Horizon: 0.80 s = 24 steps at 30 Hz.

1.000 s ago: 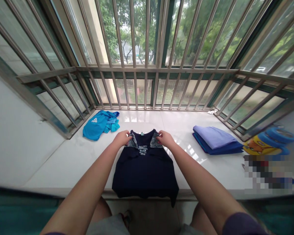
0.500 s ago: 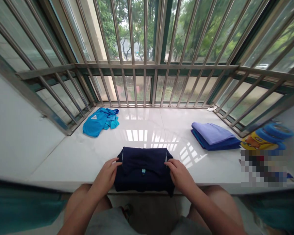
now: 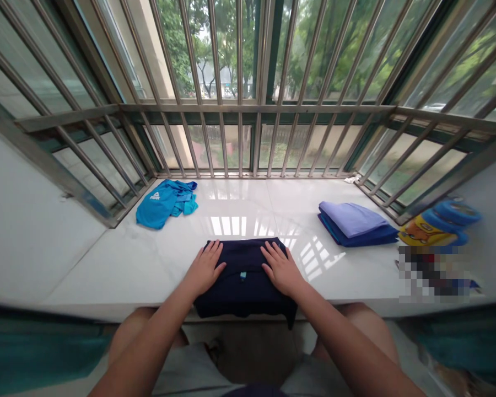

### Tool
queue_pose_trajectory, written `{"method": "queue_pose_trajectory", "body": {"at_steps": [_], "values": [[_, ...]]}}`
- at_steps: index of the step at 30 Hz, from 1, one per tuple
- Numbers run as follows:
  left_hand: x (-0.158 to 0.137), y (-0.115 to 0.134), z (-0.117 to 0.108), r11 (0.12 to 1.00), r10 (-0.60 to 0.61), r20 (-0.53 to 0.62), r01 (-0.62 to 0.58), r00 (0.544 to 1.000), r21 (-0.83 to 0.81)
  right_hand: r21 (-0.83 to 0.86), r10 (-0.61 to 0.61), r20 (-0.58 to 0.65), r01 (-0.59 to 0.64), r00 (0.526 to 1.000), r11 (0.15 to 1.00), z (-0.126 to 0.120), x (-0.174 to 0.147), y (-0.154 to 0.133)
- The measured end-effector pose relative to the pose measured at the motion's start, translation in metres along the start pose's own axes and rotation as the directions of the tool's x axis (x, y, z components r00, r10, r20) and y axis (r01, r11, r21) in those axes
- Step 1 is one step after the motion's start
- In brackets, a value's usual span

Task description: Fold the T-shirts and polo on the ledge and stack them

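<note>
A folded dark navy garment (image 3: 242, 295) lies at the front edge of the white sill in front of me, its lower part hanging slightly over the edge. A small light-blue tag shows near its middle. On the garment's upper left rests my left hand (image 3: 205, 269), flat with the fingers stretched out. My right hand (image 3: 281, 269) lies on the upper right part in the same way, fingers spread. Neither hand grips the cloth.
A crumpled bright-blue garment (image 3: 161, 207) lies at the back left of the sill (image 3: 107, 270). To the right are folded lavender and blue clothes (image 3: 353, 223), beside a blue-and-yellow bottle (image 3: 432, 226) and a blurred-out item. Metal window bars (image 3: 252, 110) close off the back.
Both hands have let go of the garment's side edges and moved inward and up onto its top, fingers now flat. The view has shifted slightly.
</note>
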State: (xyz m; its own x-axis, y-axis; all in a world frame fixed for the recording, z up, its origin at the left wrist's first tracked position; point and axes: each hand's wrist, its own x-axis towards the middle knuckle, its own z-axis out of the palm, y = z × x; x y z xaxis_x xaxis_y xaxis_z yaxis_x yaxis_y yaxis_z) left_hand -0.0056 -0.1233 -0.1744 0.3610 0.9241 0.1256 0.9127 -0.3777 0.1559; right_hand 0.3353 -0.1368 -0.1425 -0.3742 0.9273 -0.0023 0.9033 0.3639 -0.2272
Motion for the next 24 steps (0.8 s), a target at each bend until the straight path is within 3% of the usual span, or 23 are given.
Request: {"method": "queue_pose_trajectory", "body": {"at_steps": [8, 13, 18, 21, 24], "values": [[0.087, -0.018, -0.015, 0.996, -0.053, 0.097, 0.059, 0.994, -0.063, -0.005, 0.028, 0.039, -0.028, 0.999, 1.0, -0.018, 0.072, 0.016], [0.129, -0.047, -0.029, 0.997, -0.038, 0.135, 0.047, 0.99, -0.064, -0.001, 0.101, 0.018, -0.101, 0.995, 0.995, -0.04, 0.112, 0.04], [0.151, -0.071, -0.044, 0.997, -0.057, 0.141, 0.063, 0.988, -0.041, -0.002, 0.176, 0.028, -0.176, 0.984, 0.984, -0.054, 0.143, 0.062], [0.157, -0.069, -0.052, 0.997, -0.052, 0.123, 0.058, 0.991, -0.045, 0.007, 0.175, 0.054, -0.176, 0.983, 0.984, -0.059, 0.154, 0.064], [0.158, -0.06, -0.067, 0.998, -0.02, 0.039, 0.022, 0.999, -0.064, 0.032, 0.158, -0.003, -0.157, 0.988, 0.987, -0.07, 0.158, 0.062]]}}
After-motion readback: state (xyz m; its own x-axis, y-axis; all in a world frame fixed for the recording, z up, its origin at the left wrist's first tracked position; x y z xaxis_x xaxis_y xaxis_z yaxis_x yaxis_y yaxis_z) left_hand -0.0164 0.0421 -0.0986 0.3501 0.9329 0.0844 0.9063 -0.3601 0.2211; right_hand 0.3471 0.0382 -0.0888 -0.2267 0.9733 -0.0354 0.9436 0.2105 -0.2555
